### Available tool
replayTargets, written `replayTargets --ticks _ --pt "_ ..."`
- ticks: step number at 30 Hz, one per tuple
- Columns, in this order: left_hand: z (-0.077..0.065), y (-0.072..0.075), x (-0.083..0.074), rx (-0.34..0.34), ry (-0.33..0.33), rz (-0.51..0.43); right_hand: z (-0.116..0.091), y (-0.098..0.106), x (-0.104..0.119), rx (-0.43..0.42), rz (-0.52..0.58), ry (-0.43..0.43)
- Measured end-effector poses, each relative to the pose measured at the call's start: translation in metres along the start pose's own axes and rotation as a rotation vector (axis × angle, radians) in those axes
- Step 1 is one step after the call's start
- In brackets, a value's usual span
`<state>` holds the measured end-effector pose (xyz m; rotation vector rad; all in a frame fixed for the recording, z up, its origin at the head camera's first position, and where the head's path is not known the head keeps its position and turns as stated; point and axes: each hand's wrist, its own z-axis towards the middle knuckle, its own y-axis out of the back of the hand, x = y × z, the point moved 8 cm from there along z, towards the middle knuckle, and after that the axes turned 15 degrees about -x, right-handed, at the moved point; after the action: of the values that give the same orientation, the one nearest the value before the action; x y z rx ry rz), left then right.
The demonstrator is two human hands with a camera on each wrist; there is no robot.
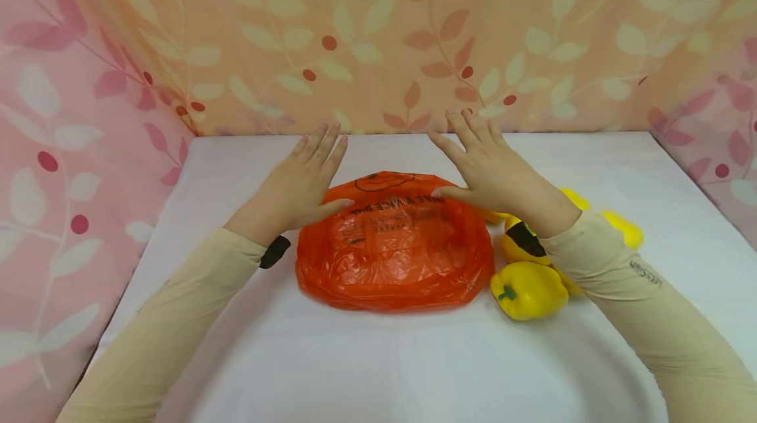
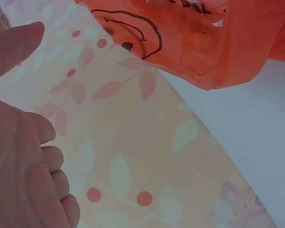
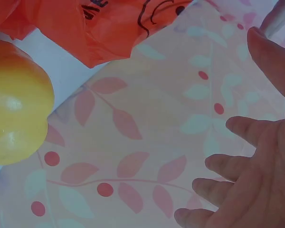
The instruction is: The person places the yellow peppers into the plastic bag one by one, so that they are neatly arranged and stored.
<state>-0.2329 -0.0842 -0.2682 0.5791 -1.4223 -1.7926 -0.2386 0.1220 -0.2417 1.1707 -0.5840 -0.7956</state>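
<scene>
An orange-red plastic bag (image 1: 393,259) with black printing lies on the white table in the head view. My left hand (image 1: 301,180), fingers straight, is raised at the bag's upper left edge, its thumb overlapping the bag. Over the upper right edge my right hand (image 1: 485,167) is held with fingers spread. Neither hand holds anything. Right of the bag sits a yellow bell pepper (image 1: 529,290) with a green stem; more yellow things are partly hidden behind the right wrist. In the right wrist view a yellow pepper (image 3: 19,104) shows beside the bag (image 3: 104,33).
The white table (image 1: 402,364) runs back to a floral cloth wall (image 1: 367,29). Pink floral cloth (image 1: 77,167) closes off the left side and more of it the right. A yellow piece (image 1: 624,229) lies beyond the right forearm.
</scene>
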Motion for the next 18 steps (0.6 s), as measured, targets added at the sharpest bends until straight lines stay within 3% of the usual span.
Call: replayTargets --ticks 5,11,14,18 --pt "0.001 -0.002 -0.003 -0.003 -0.004 -0.003 -0.003 -0.002 0.000 0.007 -0.004 0.001" --pt "-0.002 -0.001 -0.001 0.002 0.035 -0.006 -0.005 0.002 0.001 -0.013 0.003 -0.001" --pt "-0.012 0.000 -0.002 -0.013 0.047 -0.016 -0.011 0.012 0.004 -0.063 0.028 -0.002" --pt "-0.035 -0.002 -0.004 -0.040 0.063 -0.054 -0.028 0.034 0.004 -0.184 0.096 -0.019"
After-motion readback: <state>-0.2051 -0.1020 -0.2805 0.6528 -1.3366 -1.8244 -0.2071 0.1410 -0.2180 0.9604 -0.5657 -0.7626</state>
